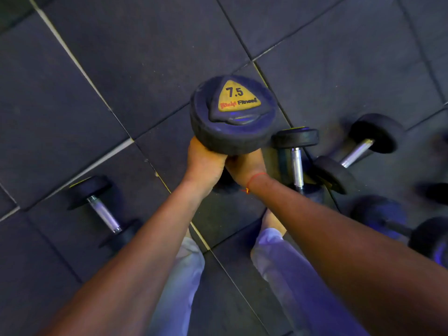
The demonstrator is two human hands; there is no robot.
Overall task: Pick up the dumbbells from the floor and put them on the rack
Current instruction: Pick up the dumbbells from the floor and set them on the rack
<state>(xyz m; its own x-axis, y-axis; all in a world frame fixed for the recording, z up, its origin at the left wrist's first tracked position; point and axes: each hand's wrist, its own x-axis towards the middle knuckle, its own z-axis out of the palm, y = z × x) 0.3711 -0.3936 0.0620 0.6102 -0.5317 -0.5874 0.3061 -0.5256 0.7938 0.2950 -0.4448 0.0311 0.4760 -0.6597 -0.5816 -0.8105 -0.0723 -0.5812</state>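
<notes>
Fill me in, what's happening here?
A person is lifting a 7.5 dumbbell end-up off the rubber floor, left hand and right hand both gripping under its top head. Still on the floor: one dumbbell on the left, an upright dumbbell and a lying dumbbell on the right. No rack is in view.
</notes>
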